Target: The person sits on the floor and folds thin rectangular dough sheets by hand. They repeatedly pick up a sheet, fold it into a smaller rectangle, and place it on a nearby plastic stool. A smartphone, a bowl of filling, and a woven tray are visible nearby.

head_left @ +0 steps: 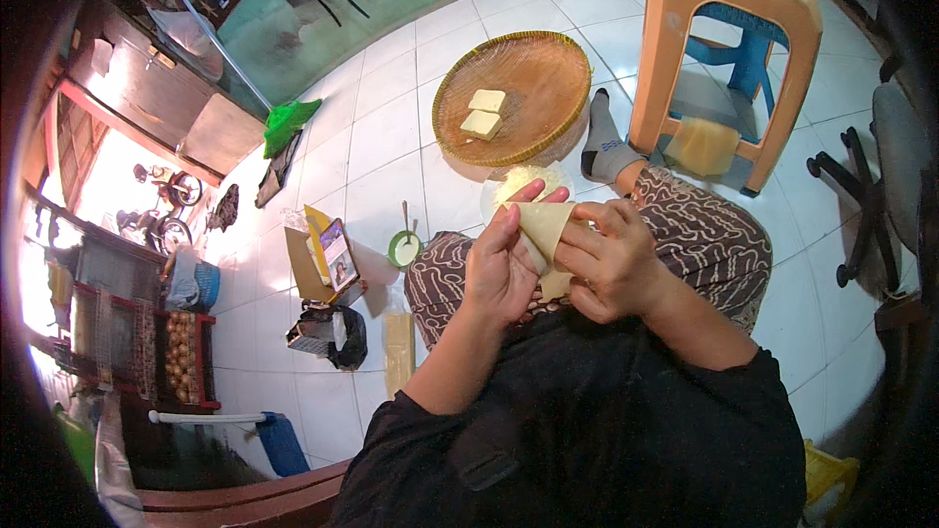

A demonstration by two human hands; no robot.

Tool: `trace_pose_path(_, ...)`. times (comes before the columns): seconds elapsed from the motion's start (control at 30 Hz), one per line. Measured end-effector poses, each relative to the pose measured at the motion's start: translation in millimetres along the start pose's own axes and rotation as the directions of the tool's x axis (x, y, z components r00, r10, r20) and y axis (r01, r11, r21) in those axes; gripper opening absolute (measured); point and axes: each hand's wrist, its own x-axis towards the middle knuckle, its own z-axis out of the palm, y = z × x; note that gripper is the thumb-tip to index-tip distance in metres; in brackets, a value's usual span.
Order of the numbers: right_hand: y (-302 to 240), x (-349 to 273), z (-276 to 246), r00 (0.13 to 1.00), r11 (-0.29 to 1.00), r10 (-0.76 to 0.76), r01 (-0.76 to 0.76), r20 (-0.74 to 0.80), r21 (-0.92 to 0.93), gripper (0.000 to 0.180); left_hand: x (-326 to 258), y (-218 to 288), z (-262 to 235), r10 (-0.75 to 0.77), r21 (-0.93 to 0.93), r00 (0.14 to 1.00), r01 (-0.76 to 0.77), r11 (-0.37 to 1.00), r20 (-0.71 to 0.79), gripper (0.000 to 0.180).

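Observation:
In front of my lap, a thin pale-yellow wrapper sheet (541, 227), partly folded, is held between my two hands. My left hand (504, 269) supports it from the left, thumb upright against it and fingers behind. From the right, the curled fingers of my right hand (611, 259) grip its edge. Just beyond the hands lies a plate of pale shredded food (518, 179), partly hidden by them. Farther off, a round woven tray (533, 88) carries two folded, flat rectangular parcels (482, 123). Left of my knee stands a green bowl (404, 248) of white paste with a spoon.
A phone (338, 254) leans on a yellow box at the left, near a black plastic bag (347, 337). A long pale-yellow pack (399, 350) lies beside my left thigh. Stacked plastic stools (660, 68) stand far right, a wheeled chair (895, 166) at the right edge.

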Motion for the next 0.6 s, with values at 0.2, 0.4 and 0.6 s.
trace_pose_path(0.2,22.2,-15.1,3.3,0.889,0.891,0.35,-0.221,-0.293,0.396,0.035,-0.9,6.1,9.9,0.092,0.055,0.996,-0.091,0.994,-0.015,0.043)
trace_pose_path(0.4,12.3,21.1,33.6,0.744,-0.177,0.542,-0.354,0.391,0.918,0.054,-12.8,7.7,31.9,0.329,0.155,0.943,-0.318,0.935,-0.053,0.042)
trace_pose_path(0.6,38.5,62.3,15.5,0.738,-0.009,0.246,-0.647,0.629,0.763,0.052,-51.4,29.9,22.0,0.247,0.152,0.961,-0.228,0.962,-0.127,0.045)
